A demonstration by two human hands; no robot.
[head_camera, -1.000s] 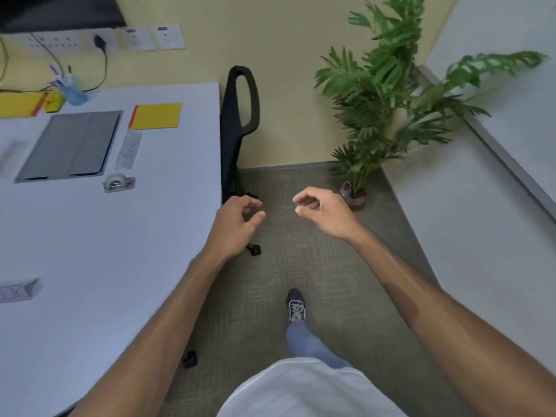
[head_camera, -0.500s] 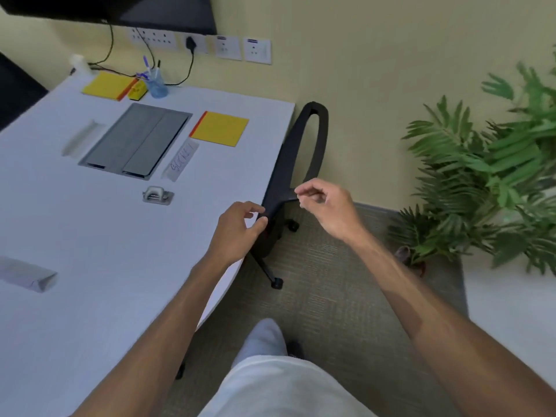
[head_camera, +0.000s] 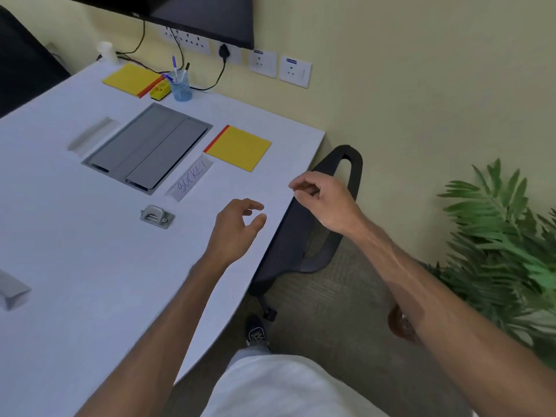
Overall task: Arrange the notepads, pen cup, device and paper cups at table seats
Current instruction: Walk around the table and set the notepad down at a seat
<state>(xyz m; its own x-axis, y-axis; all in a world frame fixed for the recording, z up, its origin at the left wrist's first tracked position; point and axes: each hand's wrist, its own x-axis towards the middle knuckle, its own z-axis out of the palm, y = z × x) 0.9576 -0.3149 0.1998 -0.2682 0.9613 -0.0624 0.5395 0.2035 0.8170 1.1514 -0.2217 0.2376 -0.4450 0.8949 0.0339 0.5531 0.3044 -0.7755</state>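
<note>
Past the left hand's fingers [head_camera: 252, 206], the table's [head_camera: 90, 296] left side and the monitor's [head_camera: 192, 13] top are cropped.

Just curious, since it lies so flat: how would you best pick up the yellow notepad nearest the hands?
Probably by its near right edge, coming from the chair side. The notepad lies flat on the table, so fingers must slide under an edge; both the left hand and right hand are empty.

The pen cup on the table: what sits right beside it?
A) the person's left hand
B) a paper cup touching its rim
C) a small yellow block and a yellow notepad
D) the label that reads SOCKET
C: the pen cup stands at the far edge next to a small yellow block and a yellow notepad, well away from both hands.
</note>
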